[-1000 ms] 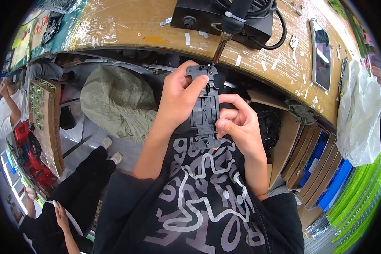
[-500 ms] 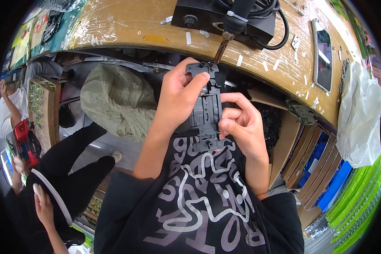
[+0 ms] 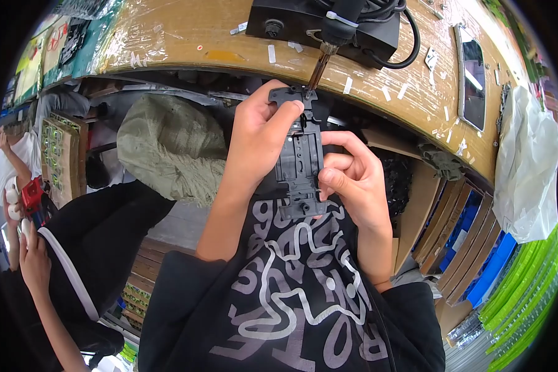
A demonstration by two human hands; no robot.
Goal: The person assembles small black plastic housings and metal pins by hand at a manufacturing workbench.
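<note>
A long black moulded plastic chassis (image 3: 301, 162), like the underside of a toy car, is held upright in front of my chest. My left hand (image 3: 258, 133) grips its upper left side, with the thumb pressed on the face near the top end. On the lower right edge, my right hand (image 3: 352, 177) steadies it between bent fingers and thumb. A black-handled tool like a soldering iron (image 3: 319, 69), with a long browned metal shaft, points down from the bench. Its tip meets the chassis's upper right corner, by my left thumb; whether it touches I cannot tell.
The tool rests at a black box (image 3: 263, 22) with cables on the wrapped wooden bench (image 3: 186, 46). A phone (image 3: 472, 77) and white scraps lie there. A cloth-covered seat (image 3: 167, 146) stands left, a white plastic bag (image 3: 527, 167) hangs right. Co-workers (image 3: 62, 260) are at the left.
The chassis and both my hands have shifted slightly up and left in the picture, along with the tool and bench. At the left, a co-worker's arm and legs have moved.
</note>
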